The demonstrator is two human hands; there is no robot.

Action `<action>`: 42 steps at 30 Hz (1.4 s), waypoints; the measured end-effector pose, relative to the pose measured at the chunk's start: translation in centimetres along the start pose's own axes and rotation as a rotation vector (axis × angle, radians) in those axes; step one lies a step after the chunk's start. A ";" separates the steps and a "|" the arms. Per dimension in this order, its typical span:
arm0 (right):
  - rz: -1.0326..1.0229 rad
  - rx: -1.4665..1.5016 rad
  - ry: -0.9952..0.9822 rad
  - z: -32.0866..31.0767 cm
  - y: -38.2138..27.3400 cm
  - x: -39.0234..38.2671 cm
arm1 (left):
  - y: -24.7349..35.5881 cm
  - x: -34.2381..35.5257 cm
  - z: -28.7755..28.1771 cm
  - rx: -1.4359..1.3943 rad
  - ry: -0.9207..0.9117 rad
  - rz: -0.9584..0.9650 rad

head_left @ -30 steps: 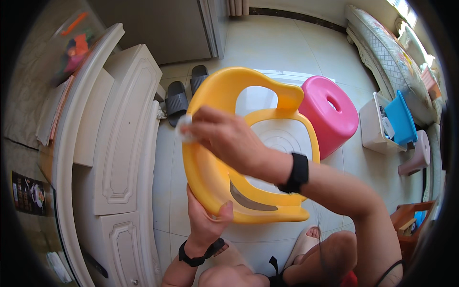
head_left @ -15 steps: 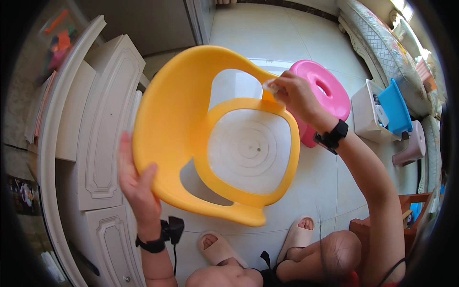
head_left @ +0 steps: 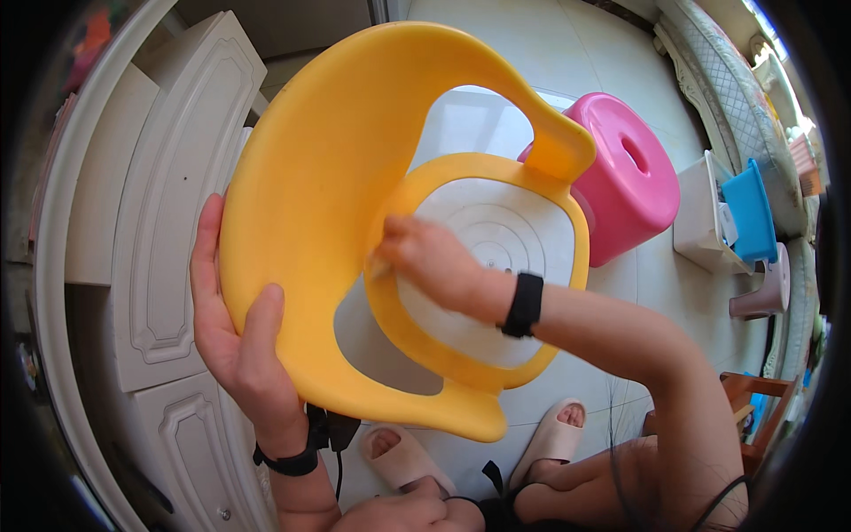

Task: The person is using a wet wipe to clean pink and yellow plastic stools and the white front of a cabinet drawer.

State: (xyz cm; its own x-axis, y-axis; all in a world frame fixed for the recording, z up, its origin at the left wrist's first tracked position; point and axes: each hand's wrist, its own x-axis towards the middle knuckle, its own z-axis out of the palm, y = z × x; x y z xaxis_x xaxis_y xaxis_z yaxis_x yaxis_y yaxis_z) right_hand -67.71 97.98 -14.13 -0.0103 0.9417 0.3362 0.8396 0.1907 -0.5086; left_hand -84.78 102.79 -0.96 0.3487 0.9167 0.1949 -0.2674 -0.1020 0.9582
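A yellow plastic chair shell (head_left: pixel 306 195) with a curved back, open side cutouts and a white seat panel (head_left: pixel 514 217) is tilted up in front of me. My left hand (head_left: pixel 238 328) grips the outer edge of its back, thumb on the inner face and fingers behind. Over the left part of the seat, my right hand (head_left: pixel 425 266) is closed and slightly blurred, pressing on the yellow rim where seat meets back. A bit of whitish wipe (head_left: pixel 379 266) pokes out beneath its fingers. Black bands circle both wrists.
A pink stool (head_left: pixel 625 177) stands just beyond the chair's right side. Farther right are a white bin (head_left: pixel 700 217), a blue tub (head_left: pixel 752 208) and a pale pink stool (head_left: pixel 767 284). White cabinets (head_left: pixel 168 222) line my left. My slippered feet are below.
My right hand has moved from the far right arm of the chair leftward and nearer, onto the seat's left rim. The chair has come closer, with my left hand still on its back.
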 end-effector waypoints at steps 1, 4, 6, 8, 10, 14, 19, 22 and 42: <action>-0.050 0.031 -0.042 -0.5 -0.4 0.1 | -0.1 0.1 -0.2 -0.003 0.008 0.009; 0.026 -0.099 -0.008 -3.2 3.7 0.6 | 0.2 -0.1 -0.4 -0.039 0.013 -0.004; 0.320 -0.140 0.032 -6.9 7.4 1.4 | -0.2 -0.1 -0.3 -0.052 0.009 0.003; 0.391 -0.244 0.031 -7.1 7.9 1.9 | -0.6 0.0 -0.2 -0.078 -0.003 0.007; 0.465 -0.349 0.036 -6.6 7.7 2.0 | -1.1 0.1 -0.1 -0.079 -0.005 0.042; 0.167 0.011 0.055 -0.6 1.7 2.4 | -1.0 0.1 -0.4 -0.085 0.018 0.032; -0.045 0.102 -0.317 -2.9 -2.6 -2.6 | -1.3 -0.1 -0.4 -0.078 0.010 0.030; 0.004 -0.121 -0.175 -5.4 2.5 0.0 | -0.8 -0.1 -0.2 -0.043 -0.034 0.052; 0.020 -0.174 -0.105 -4.1 2.0 -0.8 | -1.6 0.1 -0.1 0.038 -0.017 0.027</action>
State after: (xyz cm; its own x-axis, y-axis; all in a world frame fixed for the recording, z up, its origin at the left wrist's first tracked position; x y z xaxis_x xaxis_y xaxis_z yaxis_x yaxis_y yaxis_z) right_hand -63.75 96.48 -12.15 -0.0421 0.9703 0.2382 0.9215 0.1299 -0.3661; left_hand -84.43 103.11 -2.46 0.3570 0.9069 0.2237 -0.2428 -0.1411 0.9598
